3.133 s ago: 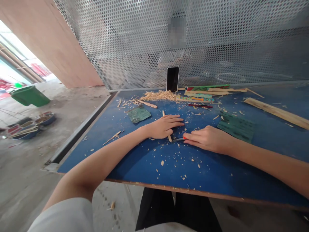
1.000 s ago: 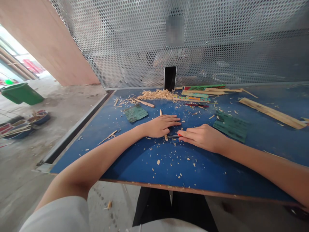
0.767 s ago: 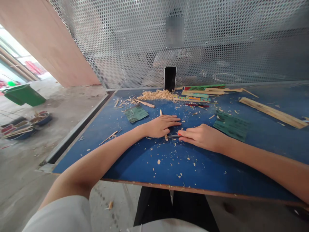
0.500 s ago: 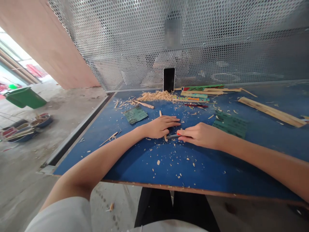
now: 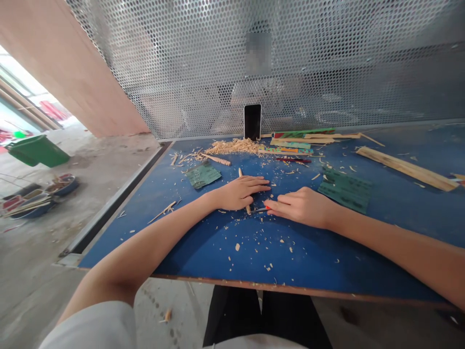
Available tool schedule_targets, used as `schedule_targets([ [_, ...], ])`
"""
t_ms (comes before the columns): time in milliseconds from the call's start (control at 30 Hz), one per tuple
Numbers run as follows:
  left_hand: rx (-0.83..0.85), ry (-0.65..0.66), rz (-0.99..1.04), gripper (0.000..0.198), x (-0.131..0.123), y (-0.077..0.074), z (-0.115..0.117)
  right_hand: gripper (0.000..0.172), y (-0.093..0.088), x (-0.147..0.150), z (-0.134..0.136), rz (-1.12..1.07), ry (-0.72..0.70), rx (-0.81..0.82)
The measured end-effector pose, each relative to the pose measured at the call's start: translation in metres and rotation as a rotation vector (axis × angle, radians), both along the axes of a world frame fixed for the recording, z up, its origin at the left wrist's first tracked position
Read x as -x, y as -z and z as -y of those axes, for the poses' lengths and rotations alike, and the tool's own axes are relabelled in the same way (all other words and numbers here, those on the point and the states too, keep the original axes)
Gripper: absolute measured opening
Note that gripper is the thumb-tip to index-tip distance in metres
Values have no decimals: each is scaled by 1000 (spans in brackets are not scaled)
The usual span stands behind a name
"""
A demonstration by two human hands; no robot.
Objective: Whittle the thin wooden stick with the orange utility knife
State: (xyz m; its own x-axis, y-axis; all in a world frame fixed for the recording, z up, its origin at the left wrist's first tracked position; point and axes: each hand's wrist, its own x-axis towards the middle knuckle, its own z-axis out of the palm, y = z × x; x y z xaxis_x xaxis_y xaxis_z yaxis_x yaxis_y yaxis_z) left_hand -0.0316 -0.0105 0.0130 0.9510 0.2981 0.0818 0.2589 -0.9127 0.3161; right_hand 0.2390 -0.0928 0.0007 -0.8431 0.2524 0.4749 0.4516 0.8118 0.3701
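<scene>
My left hand (image 5: 240, 193) lies over a thin wooden stick (image 5: 248, 209), pinning it to the blue tabletop with the fingers stretched to the right. The stick's pale tip shows beyond the hand and its other end toward me; the middle is hidden. In my right hand (image 5: 300, 207) is a small knife (image 5: 258, 210) with a grey blade and a bit of red at the handle. Its blade points left, at the near end of the stick. Most of the handle is covered by my fingers.
Wood shavings (image 5: 232, 145) are heaped at the back beside a propped phone (image 5: 252, 121). A carved stick (image 5: 217, 159), green sandpaper sheets (image 5: 203, 174), painted wood strips (image 5: 286, 150) and a plain board (image 5: 405, 167) lie around. A perforated metal panel (image 5: 203, 63) stands behind.
The knife's blade has shifted slightly toward me at the stick's near end, with my right hand slightly lower. My left hand keeps its hold on the stick.
</scene>
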Motion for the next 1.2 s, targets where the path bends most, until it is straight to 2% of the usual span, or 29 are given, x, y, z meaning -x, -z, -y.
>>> schedule_targets([
  [167,4,4,-4,68,0,0,0,27,0,1,0,-6,16,-1],
  [400,-2,6,-8,67,1,0,0,33,0,7,8,77,86,150],
  [633,2,-2,-19,72,1,2,-2,25,-2,2,11,10,9,22],
  [767,-2,0,-12,70,0,2,-2,24,-4,1,10,5,22,-6],
  [867,2,0,-11,70,0,1,-1,25,-5,3,10,34,48,9],
  [1067,2,-6,-22,67,1,-1,0,33,-2,8,12,69,95,146],
  [1200,-1,-5,-22,68,1,-1,-1,30,-2,6,10,62,48,82],
])
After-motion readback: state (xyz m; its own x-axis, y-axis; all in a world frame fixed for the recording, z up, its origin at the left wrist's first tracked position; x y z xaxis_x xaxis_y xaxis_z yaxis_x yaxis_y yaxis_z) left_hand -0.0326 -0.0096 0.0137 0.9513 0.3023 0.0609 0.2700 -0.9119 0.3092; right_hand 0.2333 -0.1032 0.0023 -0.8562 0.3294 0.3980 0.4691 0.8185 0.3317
